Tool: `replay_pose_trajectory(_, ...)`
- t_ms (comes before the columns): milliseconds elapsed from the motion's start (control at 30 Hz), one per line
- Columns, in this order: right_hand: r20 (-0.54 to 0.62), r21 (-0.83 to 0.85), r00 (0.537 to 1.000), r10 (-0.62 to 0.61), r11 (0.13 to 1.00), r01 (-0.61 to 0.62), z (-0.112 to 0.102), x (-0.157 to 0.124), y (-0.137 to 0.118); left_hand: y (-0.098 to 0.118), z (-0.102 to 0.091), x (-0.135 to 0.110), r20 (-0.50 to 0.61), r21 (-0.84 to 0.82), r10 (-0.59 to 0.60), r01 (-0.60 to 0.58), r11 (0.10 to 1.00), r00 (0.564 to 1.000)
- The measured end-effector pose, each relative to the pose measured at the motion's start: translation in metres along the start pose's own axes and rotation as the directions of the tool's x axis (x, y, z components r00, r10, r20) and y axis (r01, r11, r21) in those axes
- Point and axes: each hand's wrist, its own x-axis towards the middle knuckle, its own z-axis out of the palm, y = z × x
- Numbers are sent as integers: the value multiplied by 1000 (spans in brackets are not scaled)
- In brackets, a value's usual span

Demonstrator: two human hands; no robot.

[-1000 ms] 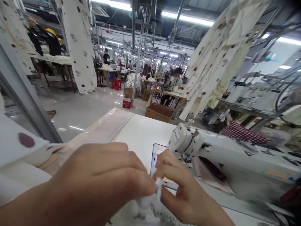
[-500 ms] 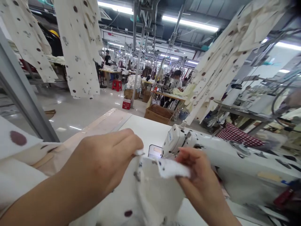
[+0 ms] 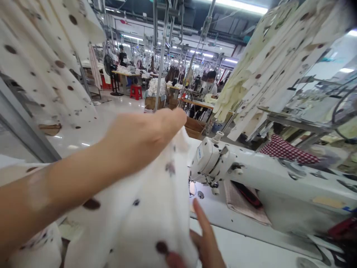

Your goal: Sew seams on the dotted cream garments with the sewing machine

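Head view, left fingers (image 3: 175, 120) gripping cloth (image 3: 156, 204) edge near machine (image 3: 267, 173), right fingers' (image 3: 205, 223) hold unclear

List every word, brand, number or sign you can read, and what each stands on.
No text is readable.
Blue lettering on the head of the sewing machine: too small and blurred to read.
Peach patch on the machine's arm: no lettering can be made out.
Spotted white fabric at the left hand: spots and small motifs, no lettering visible.
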Motion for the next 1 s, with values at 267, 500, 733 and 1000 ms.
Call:
replay_pose_trajectory(267, 110, -408, 960, -258, 869, 280, -27, -7, 90, 8, 139, -16, 614, -78, 72, -31, 996, 786)
replay_pose_trajectory(500, 239, -361, 917, -318, 848, 388, -12, 0, 72, 27, 139, -44, 666, -353, 285, -45, 934, 690)
replay_pose_trajectory(733, 174, -342, 930, -323, 866, 365, -3, 2, 71, 12, 130, -38, 687, -456, 275, 104, 884, 673)
replay_pose_trajectory(1000, 178, -441, 871, -457, 755, 486, 1, 12, 55, 38, 159, -61, 545, -187, 115, -13, 982, 831)
